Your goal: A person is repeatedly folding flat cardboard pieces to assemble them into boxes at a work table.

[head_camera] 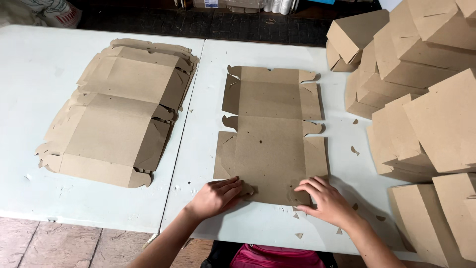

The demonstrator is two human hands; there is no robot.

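Note:
A flat brown cardboard box blank [271, 134] lies unfolded on the white table [208, 74] in front of me. My left hand [216, 196] presses on its near left corner flap, fingers together and flat. At the near right corner, my right hand [325, 199] rests with fingers spread on the blank's near edge. Neither hand lifts the cardboard; both only touch it.
A stack of flat box blanks [116, 111] lies on the left half of the table. Several folded brown boxes [421, 89] are piled at the right. Small cardboard scraps [354, 150] dot the table. A pink bag [277, 257] shows at the bottom edge.

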